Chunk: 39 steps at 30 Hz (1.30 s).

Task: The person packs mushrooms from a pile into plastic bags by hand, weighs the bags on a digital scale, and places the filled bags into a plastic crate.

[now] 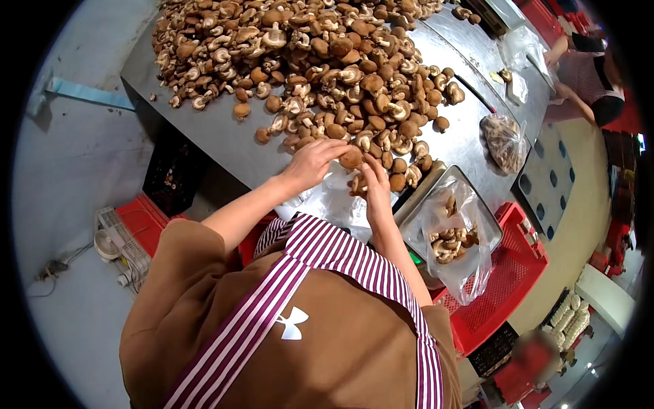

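Observation:
At the near edge of a big heap of shiitake mushrooms point(340, 75), my two hands are close together. My left hand point(310, 167) pinches a brown-capped shiitake mushroom point(351, 158) at its fingertips. Fingertips of my right hand point(375, 184) come up to the same cap from the other side. Another shiitake mushroom point(357, 184) sits against the inner side of my right hand, its grip partly hidden. Below both hands lie clear plastic bags point(334, 201). To the right, an open plastic bag point(463, 262) with several mushrooms rests on a metal tray point(409, 228).
The heap covers much of a metal table point(231, 146). A tied bag of mushrooms point(504, 142) lies on its right side. A red crate point(514, 273) stands beside the tray. Across the table, another person point(589, 78) handles plastic bags.

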Motion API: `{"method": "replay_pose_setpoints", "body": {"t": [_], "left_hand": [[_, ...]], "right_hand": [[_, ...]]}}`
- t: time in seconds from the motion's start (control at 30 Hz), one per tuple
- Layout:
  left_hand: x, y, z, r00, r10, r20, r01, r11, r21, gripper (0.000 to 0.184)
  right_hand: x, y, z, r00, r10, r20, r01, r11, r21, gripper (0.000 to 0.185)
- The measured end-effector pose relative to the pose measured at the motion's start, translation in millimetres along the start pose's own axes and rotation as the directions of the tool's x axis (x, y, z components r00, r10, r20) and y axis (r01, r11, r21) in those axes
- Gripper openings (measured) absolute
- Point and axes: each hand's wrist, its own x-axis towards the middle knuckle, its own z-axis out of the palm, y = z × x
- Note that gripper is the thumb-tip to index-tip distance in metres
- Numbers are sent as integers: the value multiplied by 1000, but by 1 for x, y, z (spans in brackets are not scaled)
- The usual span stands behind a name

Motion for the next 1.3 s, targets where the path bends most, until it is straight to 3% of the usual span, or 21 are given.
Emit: {"method": "replay_pose_setpoints", "body": {"t": [0.1,0.13,0.17,0.23,0.37,0.43,0.47,0.57,0.6,0.63,0.7,0.77,0.8,0.93,1.1,1.23,1.3], "left_hand": [[14,-27,-5,998,-10,-66,18,992,124,38],[24,-36,-11,983,-38,-180,63,989,131,31],[36,-45,-13,962,-204,-183,215,976,39,29],[56,-65,-18,930,-246,-271,285,951,115,31],[103,-85,-27,905,-156,-397,236,958,162,47],[127,-80,-22,910,-199,-365,266,953,145,55],[139,-81,-10,907,-312,-281,346,935,77,60],[139,-80,16,947,-277,-164,309,924,225,66],[135,-77,22,929,-344,-136,352,935,42,63],[135,-40,7,851,-523,45,524,852,4,52],[122,-25,15,913,-352,207,335,935,112,47],[93,-26,39,994,-95,62,75,960,269,49],[86,-16,36,995,-21,101,-8,960,280,50],[52,-5,31,995,52,86,-74,957,282,61],[20,-4,15,995,57,82,-72,977,200,54],[1,-11,-1,1000,22,-12,-20,985,169,44],[-7,-13,-11,991,-122,-50,126,987,99,36]], "right_hand": [[0,10,-17,990,-53,-129,50,998,-30,41],[0,11,-24,993,-27,-113,22,999,-39,39],[0,14,-27,993,-24,-120,19,999,-39,39],[-10,3,-21,976,-68,-207,71,997,8,38],[-6,23,-37,977,-37,-209,46,998,40,33],[-12,22,-33,978,-13,-206,28,997,68,30],[-13,23,-30,978,7,-209,10,997,81,30],[-11,33,-31,978,11,-210,7,996,84,29],[-10,36,-33,985,0,-171,14,997,81,30],[-10,37,-33,991,-11,-130,22,997,78,30],[-14,30,-29,993,-15,-120,26,995,96,31],[-13,34,-32,992,35,-117,-34,999,14,32],[-14,33,-32,991,35,-127,-35,999,3,32],[-10,41,-40,990,-30,-135,28,999,-20,32],[-11,51,-53,986,-61,-155,57,998,-27,31],[-21,56,-55,990,-25,-138,29,999,26,32],[-26,56,-54,991,-10,-130,17,998,54,32]]}}
